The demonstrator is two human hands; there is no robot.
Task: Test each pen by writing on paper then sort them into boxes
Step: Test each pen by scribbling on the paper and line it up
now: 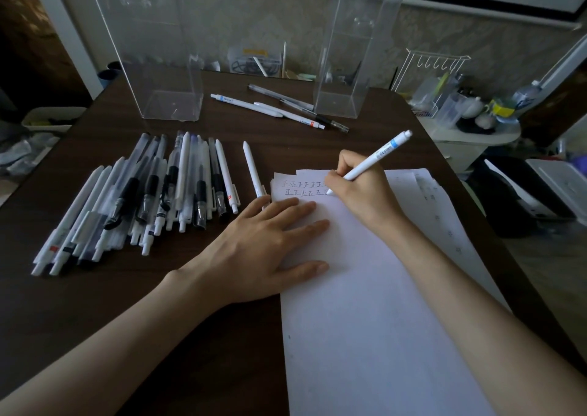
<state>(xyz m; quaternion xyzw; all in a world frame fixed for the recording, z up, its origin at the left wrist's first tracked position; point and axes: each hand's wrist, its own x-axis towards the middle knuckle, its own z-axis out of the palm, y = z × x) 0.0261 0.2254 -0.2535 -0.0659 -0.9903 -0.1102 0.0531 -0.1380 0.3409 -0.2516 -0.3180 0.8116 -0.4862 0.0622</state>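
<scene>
- Boxes of clear plastic stand upright at the top of the frame on the dark table [95, 304]: a left clear box [171, 104] and a right clear box [343, 98], well apart.
- Loose pens [279, 107], four or so, lie on the table between the two boxes, outside both, one end reaching the right box's base.
- Pen heap [143, 193] spreads in a fan at mid left, mostly white and clear barrels.
- A single white pen [254, 174] lies apart between the heap and the paper [365, 304], its lower end hidden under the left hand.
- The paper runs from centre to the lower right, with a second sheet [444, 218] showing beneath its right edge.
- The left hand [254, 250] lies flat, palm down, with fingers straight and spread across the paper's left edge, gripping nothing.
- The right hand [359, 190] has its fingers curled round a white pen with a blue band [371, 161], tilted toward the upper right, with the tip on the paper at the end of the second row of written marks [305, 188].
</scene>
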